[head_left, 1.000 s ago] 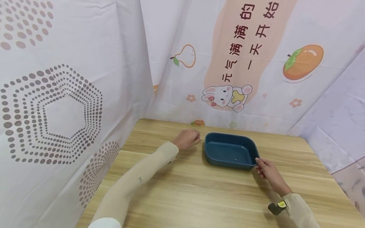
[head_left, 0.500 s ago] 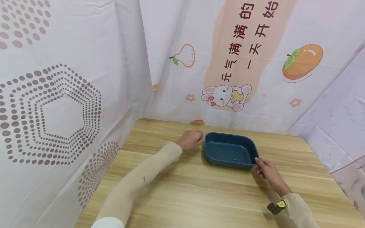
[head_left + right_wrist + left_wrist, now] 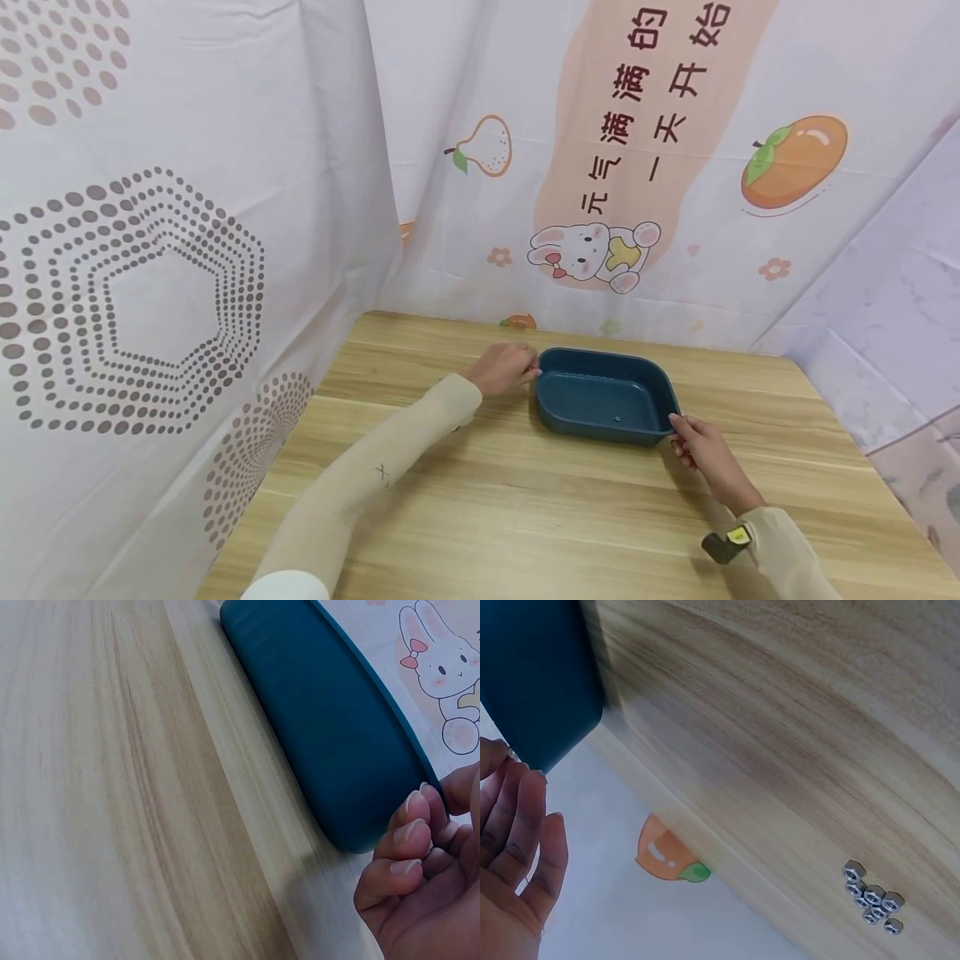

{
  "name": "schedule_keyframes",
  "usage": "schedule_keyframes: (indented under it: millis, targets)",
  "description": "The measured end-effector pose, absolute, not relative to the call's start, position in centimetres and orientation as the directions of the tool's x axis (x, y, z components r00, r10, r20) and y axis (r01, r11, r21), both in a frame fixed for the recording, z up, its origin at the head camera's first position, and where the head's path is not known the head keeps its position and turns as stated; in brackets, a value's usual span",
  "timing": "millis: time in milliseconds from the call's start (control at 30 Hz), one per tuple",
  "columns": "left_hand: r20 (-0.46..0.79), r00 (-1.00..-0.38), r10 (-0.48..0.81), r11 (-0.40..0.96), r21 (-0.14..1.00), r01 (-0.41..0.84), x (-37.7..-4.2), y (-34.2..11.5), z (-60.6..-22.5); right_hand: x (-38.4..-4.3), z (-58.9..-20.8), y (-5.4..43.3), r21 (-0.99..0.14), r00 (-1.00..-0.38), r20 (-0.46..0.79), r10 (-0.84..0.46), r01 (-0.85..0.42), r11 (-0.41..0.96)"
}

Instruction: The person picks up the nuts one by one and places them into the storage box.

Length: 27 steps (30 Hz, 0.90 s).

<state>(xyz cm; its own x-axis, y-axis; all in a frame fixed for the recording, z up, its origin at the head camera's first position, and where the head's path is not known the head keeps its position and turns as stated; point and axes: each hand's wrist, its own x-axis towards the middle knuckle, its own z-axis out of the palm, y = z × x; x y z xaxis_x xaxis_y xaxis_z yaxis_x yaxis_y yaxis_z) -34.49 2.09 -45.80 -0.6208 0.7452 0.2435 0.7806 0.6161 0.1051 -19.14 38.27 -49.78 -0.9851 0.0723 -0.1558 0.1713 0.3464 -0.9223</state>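
A dark blue plastic bin (image 3: 600,396) with rounded corners stands on the table, its inside bare but for a small dot on the floor. My left hand (image 3: 506,369) is at the bin's left rim, fingers bent. In the left wrist view a small silvery bit, apparently a nut (image 3: 511,755), shows between thumb and fingertips, mostly hidden. My right hand (image 3: 703,454) pinches the rim at the bin's near right corner, thumb on top and fingers curled beneath, as the right wrist view also shows. Several loose hex nuts (image 3: 874,895) lie clustered on the wood in the left wrist view.
The wood-grain table (image 3: 525,517) runs back to a printed white curtain (image 3: 465,250). Another curtain (image 3: 330,167) hangs along the left side. A black wrist device (image 3: 723,546) with a yellow label sits on my right forearm.
My left hand has moved a little to the right, up to the bin's left rim, with its fingers still pinched. My right hand keeps its hold, and the bin has barely shifted.
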Motion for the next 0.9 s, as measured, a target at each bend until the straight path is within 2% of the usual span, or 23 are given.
schedule_keyframes:
  millis: [367, 600, 900]
  targets:
    - [0.223, -0.61, 0.761, 0.602, 0.107, 0.791, -34.34, 2.64, -45.56, -19.11, -49.83, 38.28, -0.919, -0.984, -0.159, 0.074, 0.175, 0.354]
    - [0.238, -0.579, 0.78, 0.567, 0.122, 0.815, -34.11, 2.96, -45.36, -19.16, -49.69, 38.24, -0.917, -0.984, -0.164, 0.075, 0.18, 0.355]
    - [0.238, -0.578, 0.781, 0.568, 0.117, 0.815, -34.11, 3.1, -45.7, -19.04, -49.72, 38.13, -0.915, -0.985, -0.151, 0.078, 0.17, 0.366]
